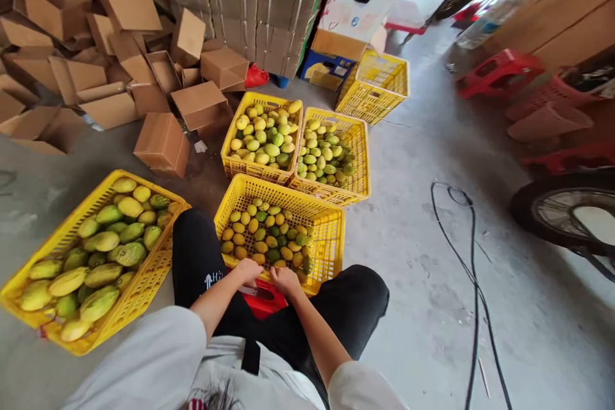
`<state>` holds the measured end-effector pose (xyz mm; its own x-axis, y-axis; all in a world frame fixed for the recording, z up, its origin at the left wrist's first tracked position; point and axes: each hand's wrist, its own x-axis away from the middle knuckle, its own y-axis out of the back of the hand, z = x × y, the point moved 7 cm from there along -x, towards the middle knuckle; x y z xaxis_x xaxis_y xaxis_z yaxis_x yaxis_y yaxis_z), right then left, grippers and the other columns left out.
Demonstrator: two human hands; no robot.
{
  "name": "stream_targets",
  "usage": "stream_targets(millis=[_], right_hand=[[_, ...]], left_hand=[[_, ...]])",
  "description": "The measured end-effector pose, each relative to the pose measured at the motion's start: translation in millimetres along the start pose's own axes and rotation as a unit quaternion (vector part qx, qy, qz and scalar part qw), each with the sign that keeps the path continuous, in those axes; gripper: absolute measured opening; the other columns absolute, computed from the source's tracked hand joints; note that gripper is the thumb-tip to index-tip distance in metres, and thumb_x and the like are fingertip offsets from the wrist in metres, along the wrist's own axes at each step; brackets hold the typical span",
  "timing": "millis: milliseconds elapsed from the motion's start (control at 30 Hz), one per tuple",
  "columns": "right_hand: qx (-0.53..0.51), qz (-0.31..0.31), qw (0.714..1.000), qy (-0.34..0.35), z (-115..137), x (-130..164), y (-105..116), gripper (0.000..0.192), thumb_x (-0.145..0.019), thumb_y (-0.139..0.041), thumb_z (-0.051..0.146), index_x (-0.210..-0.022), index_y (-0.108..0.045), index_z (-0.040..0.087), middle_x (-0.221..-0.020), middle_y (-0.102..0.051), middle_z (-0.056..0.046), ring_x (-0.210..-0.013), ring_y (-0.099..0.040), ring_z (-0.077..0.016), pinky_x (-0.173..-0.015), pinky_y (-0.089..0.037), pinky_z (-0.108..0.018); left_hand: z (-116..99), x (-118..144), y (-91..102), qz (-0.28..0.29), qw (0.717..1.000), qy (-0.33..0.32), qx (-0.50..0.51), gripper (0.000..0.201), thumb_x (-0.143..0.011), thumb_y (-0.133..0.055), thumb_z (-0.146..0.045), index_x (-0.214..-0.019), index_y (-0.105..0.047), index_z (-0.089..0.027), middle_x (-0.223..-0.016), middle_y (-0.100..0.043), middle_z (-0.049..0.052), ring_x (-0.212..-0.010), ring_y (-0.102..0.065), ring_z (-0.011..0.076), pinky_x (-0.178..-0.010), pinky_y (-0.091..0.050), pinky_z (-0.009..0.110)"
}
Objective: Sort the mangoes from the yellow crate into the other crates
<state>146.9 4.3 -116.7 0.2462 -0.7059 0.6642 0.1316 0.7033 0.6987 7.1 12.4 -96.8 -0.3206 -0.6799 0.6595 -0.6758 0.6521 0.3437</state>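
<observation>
A yellow plastic crate (331, 230) stands between my knees, partly filled with small oval yellow and green fruits (262, 246). My left hand (247, 271) is closed on the near rim of this crate. Close beside it, my right hand (284, 280) grips the same rim, fingertips hidden over the edge. Just below my left hand shows a thin greyish piece (248, 291) whose kind I cannot make out. Under it is something red (263, 304), partly covered by my legs.
To the left, another yellow crate (144, 291) holds larger elongated green-yellow fruits. Two fruit-filled crates (257, 172) (361, 160) stand beyond mine, and a further crate (377, 93) sits behind. Cardboard boxes (161, 141) pile at left. A black cable (475, 269) and motorcycle wheel (562, 208) are at right.
</observation>
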Motion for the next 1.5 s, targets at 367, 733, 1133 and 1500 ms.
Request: stream_targets(millis=[367,733,1133,1500], right_hand=[[-0.055,0.039,0.993,-0.099,-13,-10,2,0.049,-0.125,-0.034,0.028,-0.132,-0.081,0.015,-0.135,-0.084,-0.020,-0.131,-0.081,-0.0303,-0.099,-0.055,-0.029],[-0.112,0.038,0.976,-0.184,-77,-84,-29,0.056,-0.104,-0.047,0.020,-0.153,-0.071,0.005,-0.137,-0.078,-0.028,-0.126,-0.079,-0.0367,-0.106,-0.063,-0.041],[-0.056,-0.012,0.995,0.076,-2,-199,21,0.054,-0.104,-0.044,0.009,-0.153,-0.067,0.004,-0.150,-0.069,-0.031,-0.137,-0.066,-0.0398,-0.116,-0.059,-0.053],[0.039,0.030,0.992,0.118,59,-252,31,0.076,-0.106,-0.035,-0.005,-0.179,-0.049,0.009,-0.176,-0.052,-0.031,-0.156,-0.060,-0.0406,-0.119,-0.061,-0.055]], left_hand=[[13,-7,-3.7,-0.019,0.995,0.046,0.082,0.062,-0.055,-0.095,0.000,-0.048,-0.040,-0.028,-0.052,-0.047,0.001,-0.109,-0.082,0.0450,-0.128,-0.051,0.064],[17,-11,-14.4,0.027,0.989,0.077,0.123,0.054,-0.044,-0.086,0.003,-0.058,-0.045,-0.029,-0.091,-0.077,0.014,-0.129,-0.073,0.0530,-0.136,-0.044,0.063],[15,-5,-26.3,0.067,0.985,0.093,0.126,0.062,-0.048,-0.086,0.000,-0.062,-0.034,-0.031,-0.097,-0.077,0.019,-0.131,-0.070,0.0558,-0.130,-0.049,0.067],[21,0,-38.5,0.043,0.992,0.063,0.102,0.069,-0.049,-0.113,-0.024,-0.062,-0.045,-0.029,-0.085,-0.070,0.012,-0.109,-0.077,0.0488,-0.109,-0.063,0.059]])
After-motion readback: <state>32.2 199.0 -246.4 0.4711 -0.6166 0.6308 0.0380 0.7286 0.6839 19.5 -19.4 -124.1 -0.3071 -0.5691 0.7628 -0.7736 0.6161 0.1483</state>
